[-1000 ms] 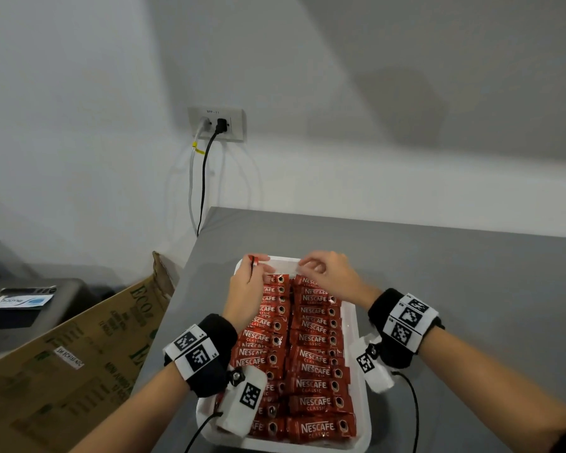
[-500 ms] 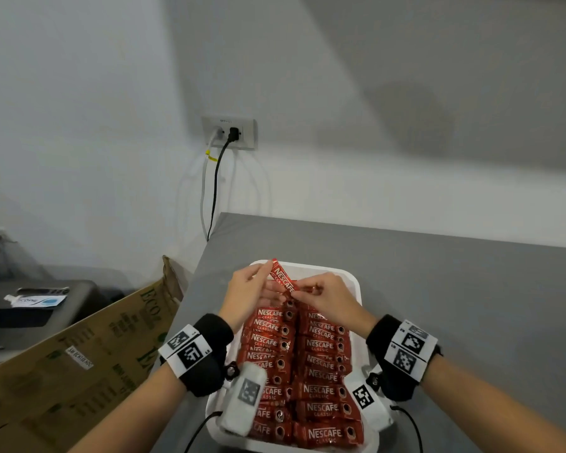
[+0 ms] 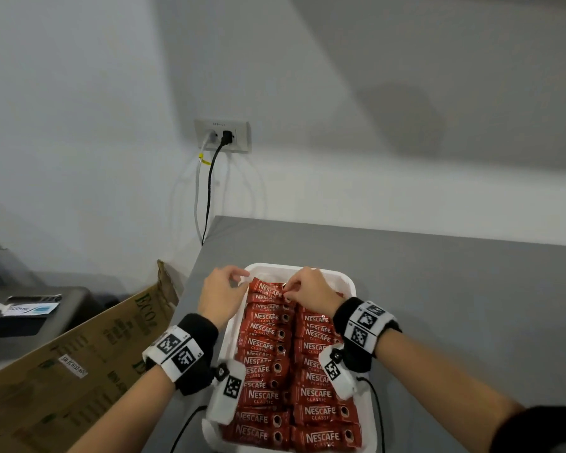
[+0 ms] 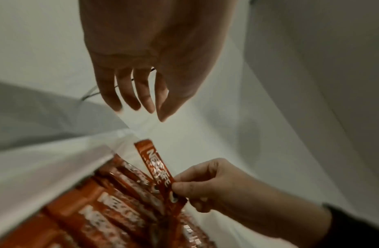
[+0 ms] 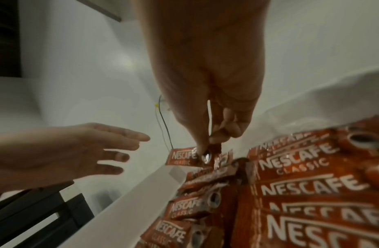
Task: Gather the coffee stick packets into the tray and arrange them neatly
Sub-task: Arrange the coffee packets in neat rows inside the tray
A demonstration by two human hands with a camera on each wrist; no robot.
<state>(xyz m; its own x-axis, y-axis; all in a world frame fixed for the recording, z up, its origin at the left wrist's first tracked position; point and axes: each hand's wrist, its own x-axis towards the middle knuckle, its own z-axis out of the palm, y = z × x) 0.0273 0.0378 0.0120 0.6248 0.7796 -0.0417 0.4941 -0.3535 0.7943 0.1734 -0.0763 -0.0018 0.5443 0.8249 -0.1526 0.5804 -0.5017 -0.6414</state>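
Table (image 3: 438,289) is topped by a white tray (image 3: 348,282) of stacked packets, where one light, crinkly, slippery packet (image 3: 268,289) is pinched at its end by the right hand (image 3: 311,291), best held there, while the left hand (image 3: 221,291) hangs loose-fingered and empty.
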